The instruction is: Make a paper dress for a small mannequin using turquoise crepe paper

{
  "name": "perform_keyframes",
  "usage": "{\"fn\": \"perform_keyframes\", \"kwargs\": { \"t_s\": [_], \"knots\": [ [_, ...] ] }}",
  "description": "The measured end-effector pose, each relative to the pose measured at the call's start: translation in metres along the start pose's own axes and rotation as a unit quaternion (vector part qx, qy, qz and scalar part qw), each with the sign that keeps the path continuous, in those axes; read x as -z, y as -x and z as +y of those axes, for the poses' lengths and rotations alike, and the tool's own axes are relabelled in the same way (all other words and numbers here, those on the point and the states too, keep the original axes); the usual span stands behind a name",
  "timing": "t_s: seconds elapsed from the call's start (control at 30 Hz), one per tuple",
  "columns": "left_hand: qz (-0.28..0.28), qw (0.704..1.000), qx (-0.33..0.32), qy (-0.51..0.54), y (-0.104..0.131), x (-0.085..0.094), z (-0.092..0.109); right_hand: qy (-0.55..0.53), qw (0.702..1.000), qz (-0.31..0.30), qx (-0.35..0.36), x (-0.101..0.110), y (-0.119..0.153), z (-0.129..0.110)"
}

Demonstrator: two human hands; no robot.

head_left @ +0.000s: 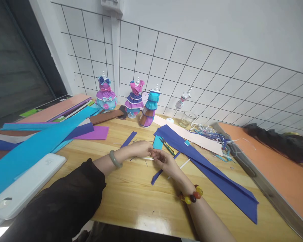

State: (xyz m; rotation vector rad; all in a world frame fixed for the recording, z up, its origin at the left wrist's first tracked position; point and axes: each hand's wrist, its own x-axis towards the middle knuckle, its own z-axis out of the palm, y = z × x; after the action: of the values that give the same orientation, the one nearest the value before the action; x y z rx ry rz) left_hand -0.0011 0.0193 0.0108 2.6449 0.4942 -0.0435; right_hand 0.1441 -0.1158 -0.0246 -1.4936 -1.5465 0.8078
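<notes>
My left hand (142, 149), with a jade-coloured bangle at the wrist, meets my right hand (166, 162) above the middle of the table. The fingers of both are pinched together, fingertip to fingertip. What lies between them is too small and hidden to name. A thin white strip (148, 158) shows just below the fingertips; I cannot tell whether it is held. Right behind them lie a turquoise paper piece (157, 142) and small yellow-and-green-handled snips (169, 148). A narrow dark blue strip (156, 177) lies under and beside my right hand.
A long folded blue sheet (212, 171) stretches along the right. Behind stand paper-dressed mannequins (105, 95), a barer mannequin (183, 99) and a glass (187, 119). Coloured paper sheets (47, 134) and a white device (27, 185) occupy the left. Tangled paper strips (207, 131) lie back right.
</notes>
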Motion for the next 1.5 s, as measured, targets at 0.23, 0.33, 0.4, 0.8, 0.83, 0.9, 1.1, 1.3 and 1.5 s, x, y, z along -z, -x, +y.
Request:
{"fn": "perform_keyframes", "kwargs": {
  "t_s": [0.23,0.33,0.4,0.8,0.83,0.9,1.1,1.3,1.5],
  "knots": [
    [0.048,0.998,0.029,-0.029,-0.001,-0.002,0.001,0.033,0.999,0.009,0.004,-0.001,0.004,-0.008],
    [0.044,0.998,0.033,-0.033,0.000,0.003,-0.001,0.052,0.998,0.035,0.005,0.007,0.004,-0.007],
    [0.037,0.998,0.034,-0.033,0.001,0.008,-0.001,0.081,0.994,0.077,-0.005,0.020,0.002,-0.002],
    [-0.036,0.999,0.032,-0.009,0.014,0.035,0.002,0.341,0.924,0.161,-0.065,0.053,-0.002,0.015],
    [-0.054,0.998,0.032,-0.005,0.015,0.036,0.002,0.350,0.920,0.160,-0.070,0.052,-0.002,0.015],
    [-0.087,0.996,0.029,0.003,0.017,0.037,0.001,0.363,0.913,0.165,-0.085,0.052,-0.001,0.014],
    [-0.139,0.990,0.014,0.015,0.015,0.028,0.000,0.355,0.904,0.201,-0.127,0.069,-0.001,0.022],
    [-0.154,0.987,0.021,0.026,0.014,0.027,0.000,0.351,0.899,0.213,-0.155,0.090,0.005,0.024],
    [-0.159,0.987,0.019,0.032,0.013,0.027,-0.003,0.335,0.910,0.199,-0.143,0.095,0.010,0.013]
  ]
}}
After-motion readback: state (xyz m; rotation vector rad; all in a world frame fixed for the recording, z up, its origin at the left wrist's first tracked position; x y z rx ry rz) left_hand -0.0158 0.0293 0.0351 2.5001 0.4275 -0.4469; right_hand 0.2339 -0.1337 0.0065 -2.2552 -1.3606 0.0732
